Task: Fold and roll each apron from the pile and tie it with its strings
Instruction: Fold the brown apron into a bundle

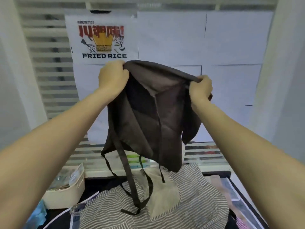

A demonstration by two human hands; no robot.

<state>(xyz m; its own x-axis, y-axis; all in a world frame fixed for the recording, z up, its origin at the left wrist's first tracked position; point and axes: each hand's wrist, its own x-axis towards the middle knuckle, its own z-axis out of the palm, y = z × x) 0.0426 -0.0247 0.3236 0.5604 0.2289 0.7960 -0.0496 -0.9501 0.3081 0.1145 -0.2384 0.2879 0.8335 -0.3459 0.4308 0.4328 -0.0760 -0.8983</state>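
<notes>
Two aprons are all you can make out here, and neither is rolled or tied, so by the look of it nearly everything is ahead of you. The biggest thing on the table (105,180) is the striped apron (194,200), spread loose and rumpled across the dark top, waiting its turn. Above it you hold the dark brown apron (148,116) up in the air in front of the papered window, hanging in slack folds with its lower corner just over the striped cloth. Your left hand (113,76) grips one top corner with the fingers curled tight round the bunched hem; your right hand (200,87) pinches the other corner the same way. The apron's strings (130,177) dangle free beneath, their ends trailing onto the striped fabric. I'd judge you are only shaking it out to find its shape: folding, rolling and tying remain. A cream container (66,194) sits left.
</notes>
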